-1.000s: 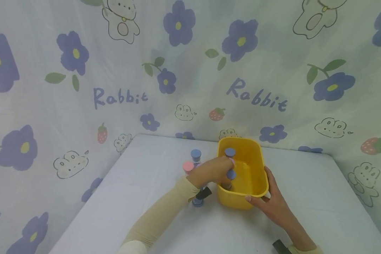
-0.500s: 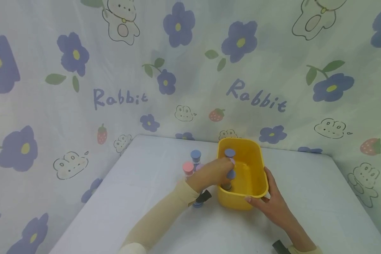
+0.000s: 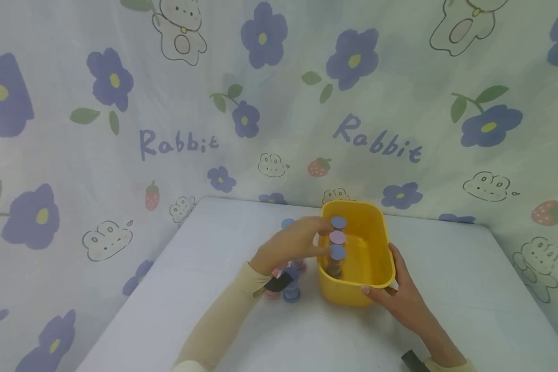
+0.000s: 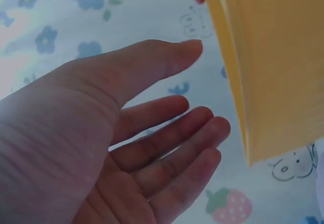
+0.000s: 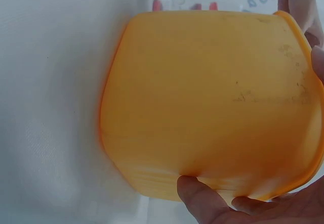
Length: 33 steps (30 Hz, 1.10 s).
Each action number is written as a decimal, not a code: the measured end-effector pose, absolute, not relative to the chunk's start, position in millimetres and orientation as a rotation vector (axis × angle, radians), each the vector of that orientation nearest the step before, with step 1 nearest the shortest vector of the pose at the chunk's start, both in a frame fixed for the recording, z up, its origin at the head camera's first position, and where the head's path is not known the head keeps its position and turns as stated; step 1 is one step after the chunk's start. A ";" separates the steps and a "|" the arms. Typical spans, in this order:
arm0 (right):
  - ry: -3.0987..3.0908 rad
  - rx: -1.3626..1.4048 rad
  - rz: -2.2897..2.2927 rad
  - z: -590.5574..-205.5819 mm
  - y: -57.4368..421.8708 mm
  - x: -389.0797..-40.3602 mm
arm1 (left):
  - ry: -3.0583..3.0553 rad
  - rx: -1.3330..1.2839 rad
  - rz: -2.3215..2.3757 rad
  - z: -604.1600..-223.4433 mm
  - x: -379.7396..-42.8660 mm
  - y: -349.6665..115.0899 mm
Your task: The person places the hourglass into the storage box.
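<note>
Inside the yellow bin, along its left wall, several small sand timers stand in a row: a blue-capped timer at the back, a purple-capped timer mid-row and another blue-capped timer in front. My left hand hovers over the bin's left rim, thumb and fingers apart around the caps; the left wrist view shows nothing in its palm. With thumb on the near side and fingers along the right wall, my right hand holds the bin's near right corner.
More timers stand on the white table left of the bin, partly hidden by my left arm: a blue timer, a pink timer and others. A patterned cloth hangs behind the table.
My left hand has let go of the timer inside the bin, risen and drawn back left, uncovering the row of caps. My right hand stays on the bin.
</note>
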State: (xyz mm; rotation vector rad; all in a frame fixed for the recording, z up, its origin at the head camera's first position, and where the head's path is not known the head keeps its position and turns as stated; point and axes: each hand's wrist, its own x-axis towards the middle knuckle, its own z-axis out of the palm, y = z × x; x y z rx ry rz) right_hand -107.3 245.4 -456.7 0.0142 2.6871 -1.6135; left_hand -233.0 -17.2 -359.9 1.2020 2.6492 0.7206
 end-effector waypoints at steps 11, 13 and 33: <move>2.678 0.034 -1.598 -459.8 245.5 -108.7 | 2.688 1.128 1.195 -366.0 -247.2 -80.8; 2.680 0.028 -1.604 -460.1 245.6 -108.8 | 2.678 1.105 1.281 -369.4 -250.1 -92.0; 2.684 0.034 -1.604 -456.1 245.0 -107.8 | 2.444 0.810 1.686 -430.0 -280.8 -145.9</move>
